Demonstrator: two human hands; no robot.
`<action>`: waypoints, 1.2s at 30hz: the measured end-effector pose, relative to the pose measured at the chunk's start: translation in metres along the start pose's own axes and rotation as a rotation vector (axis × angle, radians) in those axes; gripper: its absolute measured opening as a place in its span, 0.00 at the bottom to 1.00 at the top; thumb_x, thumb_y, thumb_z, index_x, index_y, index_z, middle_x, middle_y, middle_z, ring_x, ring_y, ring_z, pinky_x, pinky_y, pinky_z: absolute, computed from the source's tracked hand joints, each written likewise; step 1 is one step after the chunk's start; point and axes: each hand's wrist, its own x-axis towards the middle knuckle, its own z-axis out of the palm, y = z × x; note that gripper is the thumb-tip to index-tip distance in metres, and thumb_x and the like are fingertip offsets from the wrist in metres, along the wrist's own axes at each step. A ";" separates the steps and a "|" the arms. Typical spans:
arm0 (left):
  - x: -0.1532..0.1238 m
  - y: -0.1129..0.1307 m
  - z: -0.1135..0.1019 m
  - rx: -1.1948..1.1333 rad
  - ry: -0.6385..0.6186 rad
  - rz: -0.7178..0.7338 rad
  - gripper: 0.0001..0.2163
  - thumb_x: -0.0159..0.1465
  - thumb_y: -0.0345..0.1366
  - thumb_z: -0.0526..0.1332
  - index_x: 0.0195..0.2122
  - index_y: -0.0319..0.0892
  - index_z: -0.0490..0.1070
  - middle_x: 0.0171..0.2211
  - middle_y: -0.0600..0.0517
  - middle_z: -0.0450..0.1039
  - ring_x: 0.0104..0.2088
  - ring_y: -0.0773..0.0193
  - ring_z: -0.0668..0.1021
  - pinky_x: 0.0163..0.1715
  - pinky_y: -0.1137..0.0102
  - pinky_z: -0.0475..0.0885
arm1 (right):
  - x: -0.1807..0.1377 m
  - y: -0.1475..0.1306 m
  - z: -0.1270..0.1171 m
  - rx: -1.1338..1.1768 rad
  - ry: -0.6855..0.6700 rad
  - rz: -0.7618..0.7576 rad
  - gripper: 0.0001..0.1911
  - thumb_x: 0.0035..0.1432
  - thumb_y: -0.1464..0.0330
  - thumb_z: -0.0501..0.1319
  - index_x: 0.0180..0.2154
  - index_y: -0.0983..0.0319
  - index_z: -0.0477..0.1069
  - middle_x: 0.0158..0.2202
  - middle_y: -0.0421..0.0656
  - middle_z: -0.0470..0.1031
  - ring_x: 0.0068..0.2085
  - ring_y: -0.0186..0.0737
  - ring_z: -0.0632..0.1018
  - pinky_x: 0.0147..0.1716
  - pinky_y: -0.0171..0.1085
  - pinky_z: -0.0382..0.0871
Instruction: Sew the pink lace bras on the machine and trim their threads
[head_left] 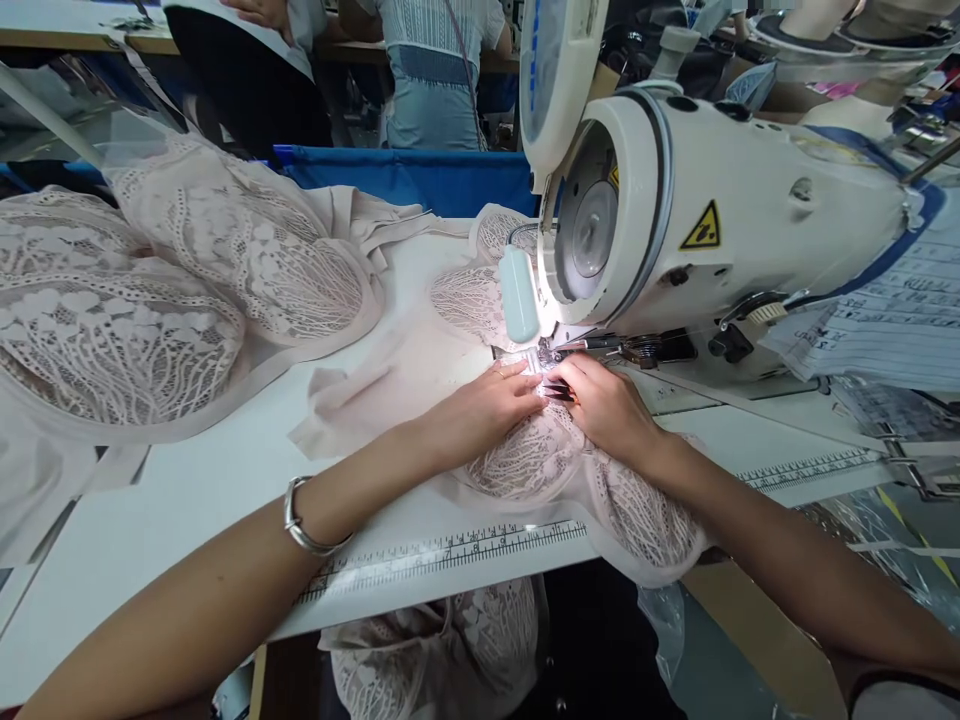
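A pale pink lace bra (525, 460) lies under the sewing machine (720, 210), its cups spread over the table's front edge. My left hand (487, 405) rests flat on the fabric just left of the needle area, fingers stretched out. On the other side my right hand (611, 405) is closed, its fingertips at the lit stitching spot. Dark pointed blades, apparently thread snips (559, 391), stick out from its fingers towards my left fingertips. The small machine lamp (519, 295) lights the work. Parts of the needle and presser foot are hidden by my fingers.
More lace bras (285, 270) are heaped at the left of the white table (187, 510). A printed ruler (465, 548) runs along its front edge. Another bra (442, 660) hangs by my lap. A blue cloth bin (405, 178) stands behind; two people are beyond it.
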 end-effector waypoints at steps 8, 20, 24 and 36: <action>0.000 0.004 -0.007 0.106 0.027 -0.035 0.14 0.71 0.39 0.54 0.43 0.36 0.77 0.50 0.39 0.76 0.55 0.46 0.75 0.55 0.49 0.71 | -0.008 -0.010 -0.017 -0.103 -0.010 0.103 0.07 0.66 0.71 0.58 0.37 0.60 0.75 0.41 0.44 0.78 0.39 0.44 0.77 0.31 0.37 0.61; 0.000 0.023 0.004 0.218 -0.019 0.068 0.12 0.72 0.32 0.53 0.46 0.33 0.74 0.50 0.38 0.76 0.49 0.51 0.75 0.50 0.58 0.69 | -0.067 -0.011 -0.011 -0.161 0.155 -0.053 0.15 0.69 0.64 0.55 0.28 0.60 0.64 0.22 0.39 0.71 0.24 0.35 0.72 0.24 0.35 0.56; 0.000 0.019 0.007 0.202 -0.036 0.074 0.18 0.71 0.25 0.51 0.57 0.41 0.72 0.50 0.44 0.76 0.45 0.55 0.76 0.48 0.59 0.67 | -0.057 0.002 -0.013 -0.117 0.055 0.019 0.04 0.61 0.70 0.57 0.39 0.62 0.69 0.24 0.39 0.77 0.24 0.39 0.76 0.24 0.35 0.56; 0.001 0.021 0.004 0.099 0.016 0.034 0.17 0.76 0.38 0.48 0.50 0.38 0.75 0.47 0.45 0.80 0.47 0.55 0.78 0.53 0.58 0.65 | -0.020 0.001 -0.032 -0.199 -0.332 0.092 0.37 0.53 0.74 0.59 0.65 0.50 0.67 0.31 0.40 0.83 0.28 0.41 0.74 0.26 0.38 0.50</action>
